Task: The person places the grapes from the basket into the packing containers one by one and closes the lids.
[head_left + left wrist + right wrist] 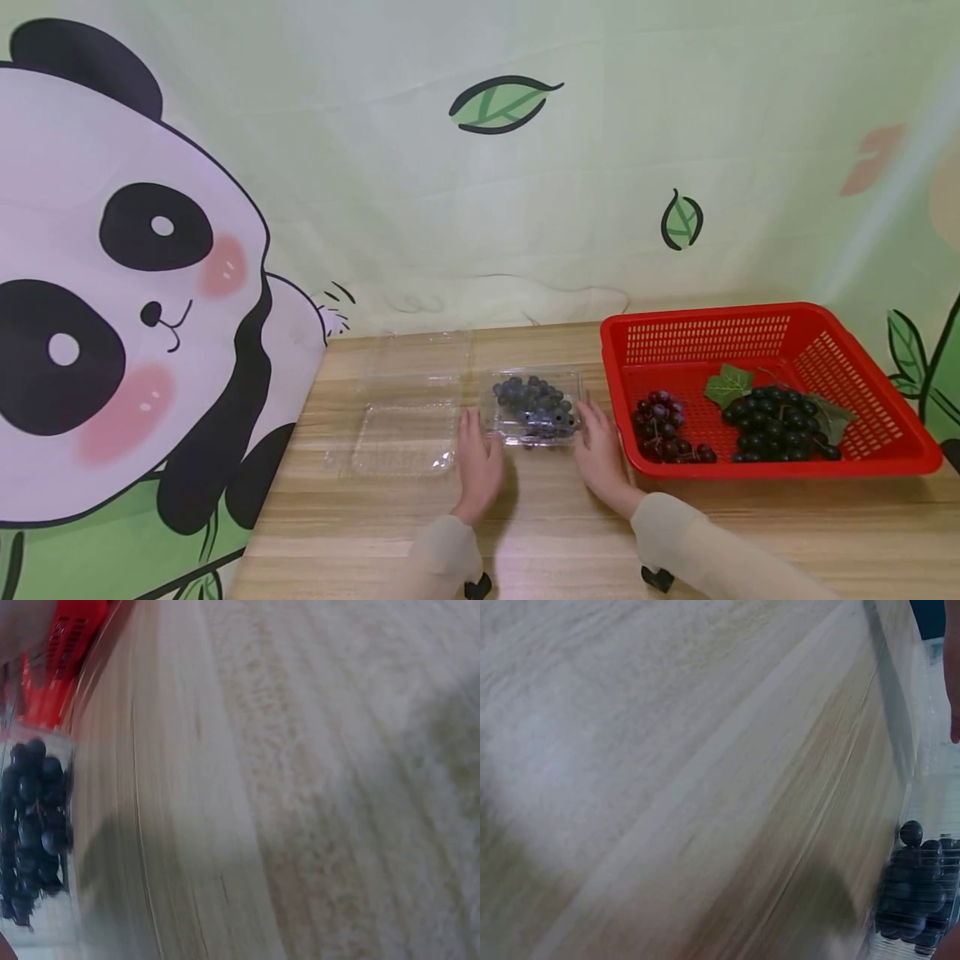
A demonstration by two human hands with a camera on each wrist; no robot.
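A clear plastic box [491, 414] stands on the wooden table between the two hands, with a bunch of dark grapes [534, 400] inside. My left hand [480, 467] is at the box's near left corner, fingers pointing forward and fairly straight. At the right side, my right hand [600, 454] has its extended fingers along the box's edge. In the left wrist view the grapes [34, 817] show through the box at the left edge. The right wrist view catches grapes [915, 889] at its lower right, with a fingertip above them.
Left of the hands lies another clear plastic box [405, 437], its lid spread open toward the wall. A red basket [622, 375] on the right holds reddish grapes [660, 425], a dark bunch [776, 425] and green leaves [729, 385]. A panda-printed cloth [375, 167] hangs behind the table.
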